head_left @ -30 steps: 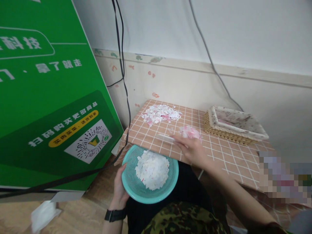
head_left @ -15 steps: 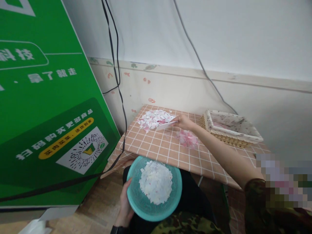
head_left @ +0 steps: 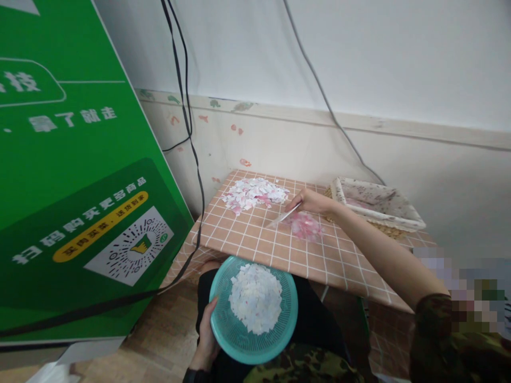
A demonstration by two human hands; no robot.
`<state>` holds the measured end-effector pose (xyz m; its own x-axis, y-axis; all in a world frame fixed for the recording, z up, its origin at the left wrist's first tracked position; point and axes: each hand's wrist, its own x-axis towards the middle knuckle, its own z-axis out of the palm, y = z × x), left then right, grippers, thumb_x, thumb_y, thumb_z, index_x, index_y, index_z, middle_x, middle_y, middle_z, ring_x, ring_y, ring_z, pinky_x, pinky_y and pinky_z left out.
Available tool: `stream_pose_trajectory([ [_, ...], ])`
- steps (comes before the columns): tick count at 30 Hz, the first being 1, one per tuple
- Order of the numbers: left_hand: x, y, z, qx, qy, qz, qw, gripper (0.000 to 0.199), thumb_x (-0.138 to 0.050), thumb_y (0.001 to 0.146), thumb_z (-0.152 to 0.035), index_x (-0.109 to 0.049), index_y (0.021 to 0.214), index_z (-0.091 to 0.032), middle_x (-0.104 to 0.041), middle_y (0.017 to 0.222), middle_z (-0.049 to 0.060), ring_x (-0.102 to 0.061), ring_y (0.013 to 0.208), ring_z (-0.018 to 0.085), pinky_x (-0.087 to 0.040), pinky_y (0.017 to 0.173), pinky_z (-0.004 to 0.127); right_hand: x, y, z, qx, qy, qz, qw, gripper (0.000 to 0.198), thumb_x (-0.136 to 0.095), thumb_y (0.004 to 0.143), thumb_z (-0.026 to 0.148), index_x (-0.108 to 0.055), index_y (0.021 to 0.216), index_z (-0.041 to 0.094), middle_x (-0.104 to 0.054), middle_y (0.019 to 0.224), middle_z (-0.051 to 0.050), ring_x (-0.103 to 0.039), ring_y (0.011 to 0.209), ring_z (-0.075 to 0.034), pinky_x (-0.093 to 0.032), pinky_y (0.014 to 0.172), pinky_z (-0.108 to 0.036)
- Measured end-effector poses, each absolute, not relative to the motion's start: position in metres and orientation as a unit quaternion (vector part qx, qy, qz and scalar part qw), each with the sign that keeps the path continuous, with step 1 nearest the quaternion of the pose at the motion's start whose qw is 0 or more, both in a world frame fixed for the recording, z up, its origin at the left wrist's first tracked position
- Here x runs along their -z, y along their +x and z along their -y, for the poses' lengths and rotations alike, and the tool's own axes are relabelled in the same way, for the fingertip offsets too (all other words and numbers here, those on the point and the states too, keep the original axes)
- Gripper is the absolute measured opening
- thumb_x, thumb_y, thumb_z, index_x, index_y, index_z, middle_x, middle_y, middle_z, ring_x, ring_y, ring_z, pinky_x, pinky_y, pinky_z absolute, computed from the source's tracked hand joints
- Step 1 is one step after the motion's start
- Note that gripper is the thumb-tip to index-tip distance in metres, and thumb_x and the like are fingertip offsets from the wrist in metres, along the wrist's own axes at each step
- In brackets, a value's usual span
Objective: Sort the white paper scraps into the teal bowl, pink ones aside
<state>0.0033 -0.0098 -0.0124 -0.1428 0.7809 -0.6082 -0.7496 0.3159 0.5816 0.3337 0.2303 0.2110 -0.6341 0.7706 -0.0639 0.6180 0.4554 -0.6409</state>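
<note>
As the head view picks it up, the right hand (head_left: 313, 202) has just swung the thin white piece (head_left: 283, 215) off the near edge of the loose pink-and-white scraps (head_left: 255, 192). Half a second ago it lay almost level there; now it slants, far tip dropped toward the wearer! The fingers pinch it by its upper end, and the tip points at the bare checked surface (head_left: 235, 236), though whether it touches is too blurred to tell. For the work in hand, that means the piece looks clear of the scraps, which sit spread out at the back, much as they were.

Down below, no change: the left hand (head_left: 207, 332) clasps the rim of the green basin (head_left: 271, 346), steady over the lap, with a heaped mound of white flakes (head_left: 255, 298) in its middle. Just beside the right hand lies a pink, filmy bundle (head_left: 306, 227), and behind the forearm stands the cloth-lined basket (head_left: 393, 232), by the wall.
</note>
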Motion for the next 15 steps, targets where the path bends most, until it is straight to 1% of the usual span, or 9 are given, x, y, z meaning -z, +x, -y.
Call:
stream_pose_trajectory([
  [2,0.013,0.003,0.01,-0.585,0.021,-0.476,0.656,0.024,-0.069,0.063,-0.032,-0.074,0.079,-0.014,-0.074,0.078,0.008,-0.067,0.073,0.026,-0.049,0.082,0.042,-0.216,0.341,-0.229,-0.321,-0.42,0.841,0.112,0.018,-0.065,0.07,0.026,-0.075,0.085,0.021,-0.073,0.08,-0.003,-0.064,0.073,-0.016,-0.048,0.07,-0.026],
  [4,0.013,0.003,0.01,-0.592,0.022,-0.473,0.652,0.023,-0.07,0.062,-0.032,-0.073,0.077,-0.015,-0.074,0.076,0.007,-0.067,0.072,0.026,-0.049,0.081,0.043,-0.223,0.345,-0.226,-0.319,-0.424,0.838,0.126,0.018,-0.065,0.07,0.028,-0.075,0.083,0.021,-0.072,0.077,-0.002,-0.063,0.071,-0.016,-0.048,0.068,-0.026],
  [7,0.014,0.004,0.01,-0.604,0.025,-0.462,0.649,0.022,-0.07,0.063,-0.031,-0.074,0.079,-0.016,-0.074,0.077,0.006,-0.067,0.071,0.024,-0.049,0.081,0.039,-0.234,0.344,-0.212,-0.307,-0.429,0.826,0.198,0.02,-0.065,0.071,0.031,-0.074,0.084,0.019,-0.071,0.075,-0.002,-0.062,0.069,-0.015,-0.047,0.064,-0.025],
  [9,0.014,0.005,0.01,-0.599,0.028,-0.453,0.66,0.025,-0.068,0.065,-0.032,-0.074,0.083,-0.016,-0.075,0.081,0.006,-0.067,0.075,0.024,-0.048,0.082,0.039,-0.236,0.333,-0.193,-0.286,-0.449,0.807,0.255,0.024,-0.063,0.073,0.034,-0.073,0.086,0.017,-0.069,0.074,-0.002,-0.06,0.066,-0.015,-0.045,0.059,-0.025],
  [11,0.013,0.005,0.009,-0.588,0.028,-0.45,0.671,0.028,-0.067,0.067,-0.034,-0.073,0.087,-0.015,-0.075,0.085,0.008,-0.067,0.081,0.027,-0.047,0.084,0.041,-0.229,0.316,-0.17,-0.266,-0.49,0.772,0.306,0.026,-0.06,0.076,0.036,-0.071,0.089,0.015,-0.067,0.07,-0.001,-0.058,0.06,-0.014,-0.043,0.053,-0.024],
  [15,0.011,0.006,0.009,-0.578,0.022,-0.463,0.671,0.029,-0.066,0.067,-0.033,-0.073,0.089,-0.016,-0.075,0.085,0.008,-0.067,0.087,0.03,-0.046,0.088,0.046,-0.197,0.275,-0.129,-0.284,-0.542,0.717,0.334,0.024,-0.057,0.077,0.031,-0.069,0.09,0.016,-0.067,0.069,-0.002,-0.057,0.058,-0.014,-0.041,0.049,-0.024],
])
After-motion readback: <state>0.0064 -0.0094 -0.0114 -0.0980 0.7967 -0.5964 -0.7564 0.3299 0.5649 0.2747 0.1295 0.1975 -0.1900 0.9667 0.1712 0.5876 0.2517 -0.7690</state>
